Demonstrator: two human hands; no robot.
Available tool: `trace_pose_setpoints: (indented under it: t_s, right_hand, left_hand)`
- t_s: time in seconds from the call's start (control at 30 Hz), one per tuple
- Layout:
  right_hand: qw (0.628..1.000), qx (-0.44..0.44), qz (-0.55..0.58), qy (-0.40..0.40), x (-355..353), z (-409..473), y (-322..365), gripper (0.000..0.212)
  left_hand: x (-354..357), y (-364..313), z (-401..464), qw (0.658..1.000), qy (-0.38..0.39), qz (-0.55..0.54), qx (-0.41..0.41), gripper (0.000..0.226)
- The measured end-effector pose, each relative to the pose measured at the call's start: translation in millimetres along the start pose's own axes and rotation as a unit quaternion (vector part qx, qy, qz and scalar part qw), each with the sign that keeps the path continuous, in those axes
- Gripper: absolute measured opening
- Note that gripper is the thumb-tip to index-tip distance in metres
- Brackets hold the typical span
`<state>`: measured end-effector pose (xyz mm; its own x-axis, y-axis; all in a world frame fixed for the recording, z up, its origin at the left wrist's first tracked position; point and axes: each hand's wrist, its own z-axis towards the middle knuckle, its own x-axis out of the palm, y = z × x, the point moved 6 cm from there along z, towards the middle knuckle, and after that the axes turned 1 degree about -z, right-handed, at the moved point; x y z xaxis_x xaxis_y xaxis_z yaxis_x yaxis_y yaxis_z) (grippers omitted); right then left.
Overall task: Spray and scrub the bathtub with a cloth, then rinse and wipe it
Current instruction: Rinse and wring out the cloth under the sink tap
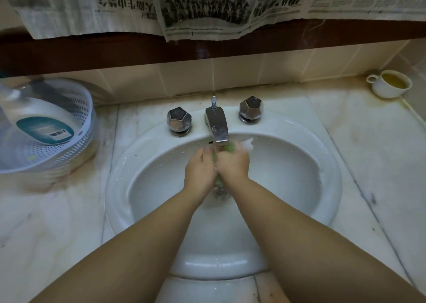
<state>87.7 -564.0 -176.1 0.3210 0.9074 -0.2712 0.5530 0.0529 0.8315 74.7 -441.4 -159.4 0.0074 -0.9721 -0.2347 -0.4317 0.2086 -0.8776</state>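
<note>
A white oval basin (pixel 288 155) is set in a stained marble counter. My left hand (pixel 200 169) and my right hand (pixel 233 163) are pressed together under the chrome spout (pixel 217 126), both closed on a green cloth (pixel 229 146). Only small green patches of the cloth show between and above the fingers. Water runs down between my hands toward the drain, which is mostly hidden. A bit of white foam (pixel 247 144) sits just right of my right hand.
Two faceted chrome knobs (pixel 179 121) (pixel 251 109) flank the spout. A white perforated basket (pixel 53 127) with a plastic lid stands on the counter at left. A white cup (pixel 390 86) of yellowish liquid sits in the back right corner. Newspaper (pixel 207 5) hangs above.
</note>
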Motion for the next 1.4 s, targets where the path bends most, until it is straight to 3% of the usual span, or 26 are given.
trace_pose_setpoints:
  t_s: [0.2, 0.33, 0.5, 0.7, 0.83, 0.97, 1.07, 1.13, 1.2, 1.3, 1.4]
  right_hand:
    - [0.992, 0.101, 0.075, -0.001, 3.7, -4.8, -10.1, 0.018]
    - [0.974, 0.169, 0.151, 0.017, 2.6, -7.9, -13.2, 0.009]
    - [0.951, 0.198, 0.235, 0.037, 12.4, -13.4, -13.2, 0.017]
    - [0.943, 0.221, 0.235, 0.085, 26.9, -11.9, -26.4, 0.015]
    - [0.973, 0.165, 0.113, 0.119, 12.8, -8.7, -15.0, 0.014]
    - [0.988, 0.049, -0.053, 0.135, -20.3, 14.7, 15.2, 0.027]
    - [0.988, -0.073, -0.129, 0.029, -56.0, 24.7, 48.2, 0.026]
    - [0.96, -0.193, -0.195, -0.062, -81.9, 20.1, 75.3, 0.016]
    - [0.892, -0.324, -0.29, -0.122, -100.1, 18.8, 103.4, 0.024]
    - [0.809, -0.368, -0.459, -0.008, -92.9, 43.7, 119.6, 0.051]
    - [0.752, -0.365, -0.54, 0.096, -81.3, 64.3, 126.9, 0.056]
  left_hand:
    - [-2.4, -2.1, -11.8, 0.999, -0.042, 0.006, 0.03, 0.031]
    - [-2.5, -4.4, -14.7, 0.997, -0.052, 0.023, 0.058, 0.032]
    - [-7.0, -10.7, -22.6, 0.995, -0.062, 0.031, 0.073, 0.034]
    - [-12.7, -2.7, -30.2, 0.995, -0.063, 0.051, 0.063, 0.032]
    - [-23.3, -0.1, -22.8, 0.996, -0.042, 0.048, 0.056, 0.028]
    - [-29.5, -0.5, -18.8, 0.999, -0.001, -0.034, 0.005, 0.033]
    - [-28.4, 3.6, -19.3, 0.997, 0.047, -0.065, -0.019, 0.028]
    - [-26.0, 7.2, -19.3, 0.994, 0.089, -0.054, -0.021, 0.028]
    - [-23.8, 9.5, -22.6, 0.992, 0.122, -0.022, -0.025, 0.03]
    - [-20.2, 12.8, -26.4, 0.987, 0.155, -0.021, -0.038, 0.026]
    - [-21.8, 12.3, -25.8, 0.986, 0.164, -0.012, -0.039, 0.023]
